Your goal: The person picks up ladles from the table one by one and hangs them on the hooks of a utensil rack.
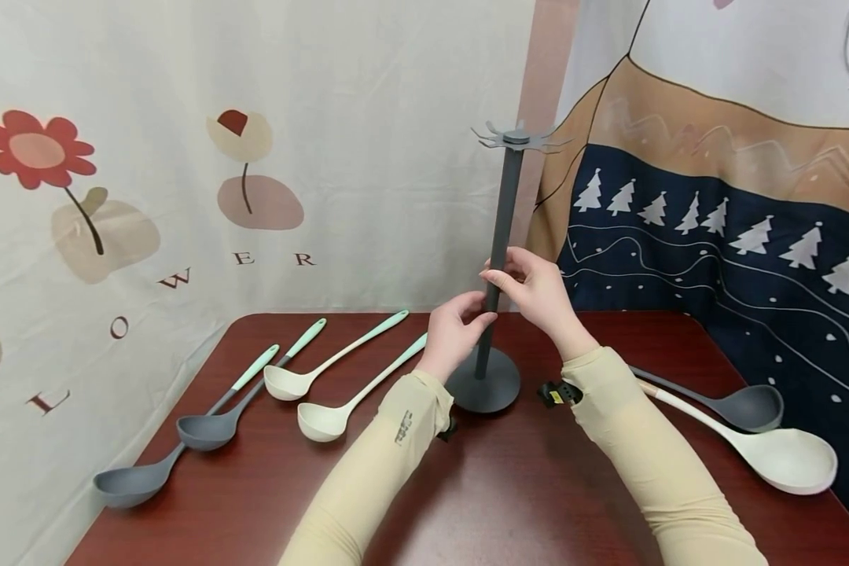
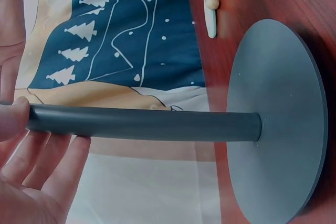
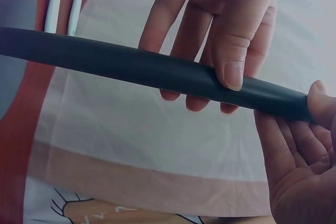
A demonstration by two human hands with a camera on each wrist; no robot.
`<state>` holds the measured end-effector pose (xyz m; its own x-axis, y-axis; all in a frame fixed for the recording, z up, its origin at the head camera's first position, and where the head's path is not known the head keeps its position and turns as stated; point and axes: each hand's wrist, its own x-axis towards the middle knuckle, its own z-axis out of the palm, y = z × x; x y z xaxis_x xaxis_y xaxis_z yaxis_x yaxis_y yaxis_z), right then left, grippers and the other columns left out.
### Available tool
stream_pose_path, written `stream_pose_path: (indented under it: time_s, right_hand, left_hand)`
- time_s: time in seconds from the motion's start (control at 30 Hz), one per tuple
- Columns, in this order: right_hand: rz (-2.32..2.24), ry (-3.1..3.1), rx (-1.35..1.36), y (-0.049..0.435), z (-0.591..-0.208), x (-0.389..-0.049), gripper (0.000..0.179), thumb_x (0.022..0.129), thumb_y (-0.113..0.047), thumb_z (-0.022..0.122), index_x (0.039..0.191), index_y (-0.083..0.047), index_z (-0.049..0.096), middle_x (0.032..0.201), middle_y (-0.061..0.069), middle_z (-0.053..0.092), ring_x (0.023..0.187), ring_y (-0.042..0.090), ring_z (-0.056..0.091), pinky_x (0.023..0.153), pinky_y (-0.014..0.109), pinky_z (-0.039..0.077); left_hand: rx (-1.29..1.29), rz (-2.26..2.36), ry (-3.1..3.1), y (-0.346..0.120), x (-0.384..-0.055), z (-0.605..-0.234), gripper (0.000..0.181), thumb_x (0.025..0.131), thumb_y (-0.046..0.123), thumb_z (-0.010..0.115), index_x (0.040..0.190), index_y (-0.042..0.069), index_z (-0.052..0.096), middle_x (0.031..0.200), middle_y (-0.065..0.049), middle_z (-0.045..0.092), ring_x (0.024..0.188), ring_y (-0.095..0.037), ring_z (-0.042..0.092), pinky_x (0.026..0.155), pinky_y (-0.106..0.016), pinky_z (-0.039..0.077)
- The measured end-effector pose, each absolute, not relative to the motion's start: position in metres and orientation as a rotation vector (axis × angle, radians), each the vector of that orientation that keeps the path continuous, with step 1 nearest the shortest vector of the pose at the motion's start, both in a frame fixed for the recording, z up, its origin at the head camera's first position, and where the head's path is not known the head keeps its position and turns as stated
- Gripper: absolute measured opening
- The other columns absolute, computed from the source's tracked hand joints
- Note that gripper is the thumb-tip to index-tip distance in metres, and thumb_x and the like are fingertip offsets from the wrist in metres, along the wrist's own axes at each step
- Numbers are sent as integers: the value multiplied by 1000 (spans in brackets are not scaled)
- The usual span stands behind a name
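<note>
A dark grey utensil stand [image 1: 507, 204] rises from a round base [image 1: 488, 389] on the table, and a ring of hooks [image 1: 516, 140] spreads out at its top. My left hand [image 1: 456, 334] holds the pole between thumb and fingers, partway up. Just above it, my right hand [image 1: 534, 291] pinches the same pole. In the left wrist view, the pole [image 2: 147, 124] runs from the fingers to the flat disc base [image 2: 278, 119]. Thumb and fingers of both hands lie around the pole [image 3: 121, 64] in the right wrist view.
On the left of the table [image 1: 255, 511] lie two grey ladles [image 1: 208, 432] and two white ladles [image 1: 323, 422], with mint handle ends. To the right are a grey ladle [image 1: 750, 409] and a large white ladle [image 1: 795, 460], their handles partly behind my right sleeve. Printed curtains [image 1: 368, 157] hang behind.
</note>
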<state>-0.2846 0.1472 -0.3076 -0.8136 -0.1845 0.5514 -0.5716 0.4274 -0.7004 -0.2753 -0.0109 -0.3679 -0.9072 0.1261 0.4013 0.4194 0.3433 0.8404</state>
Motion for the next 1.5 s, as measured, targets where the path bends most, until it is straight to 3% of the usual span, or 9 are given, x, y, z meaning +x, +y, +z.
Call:
stream_pose_path:
  time_s: [0.73,1.5]
  right_hand:
    - [1364,-2293,658,135,-313,-284,21,91,-24,74,104,-8,71,88,4,74,81,18,68,71,36,54]
    - [1386,-2349,674,127,-321,-285,23,93,-27,72,107,-9,69,92,4,73,83,20,67,74,40,55]
  left_hand:
    - [-447,-1549,-2338,-20,-272,-373,21,90,12,74,111,11,73,96,-2,72,91,-17,68,80,-33,56]
    - [-424,-1526,-2335,-27,-270,-381,18,90,10,74,108,10,73,96,-3,73,91,-18,68,81,-35,55]
